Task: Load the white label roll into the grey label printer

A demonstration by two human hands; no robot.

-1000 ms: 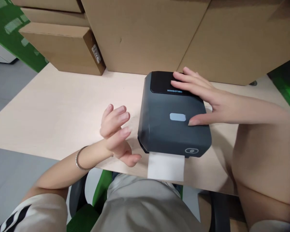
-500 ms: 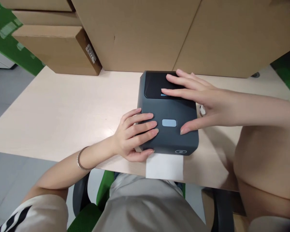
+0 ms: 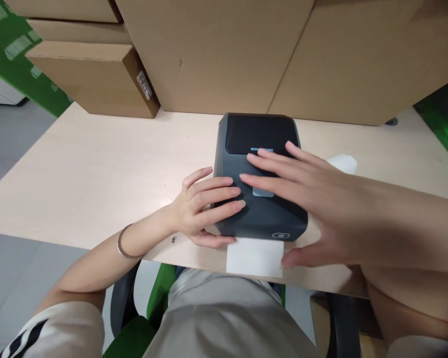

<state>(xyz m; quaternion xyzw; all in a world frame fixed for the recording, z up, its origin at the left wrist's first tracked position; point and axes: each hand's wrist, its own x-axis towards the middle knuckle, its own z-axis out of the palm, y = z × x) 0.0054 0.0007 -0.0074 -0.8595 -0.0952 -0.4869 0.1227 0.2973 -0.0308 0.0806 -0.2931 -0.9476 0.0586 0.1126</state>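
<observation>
A dark grey label printer [image 3: 261, 219] with a glossy black panel sits on the table. From under its front edge a white paper label [image 3: 254, 257] sticks out toward me. My left hand [image 3: 205, 209] rests on the printer's left side, fingers spread over the top and thumb by the label's upper left corner. Open as well, my right hand [image 3: 306, 199] is spread across the printer's right half and partly covers its light blue button [image 3: 263, 192]. Its thumb reaches the label's right edge; I cannot tell whether it touches.
Large cardboard boxes [image 3: 224, 59] line the table's back edge, with a smaller carton [image 3: 82, 82] at the left. A white object [image 3: 342, 162] lies right of the printer, partly hidden by my right arm. Pale wooden table [image 3: 97, 174] extends to the left.
My right hand has moved toward me, off the black panel and down over the button, with its thumb now beside the label. My left hand stays nearly in place.
</observation>
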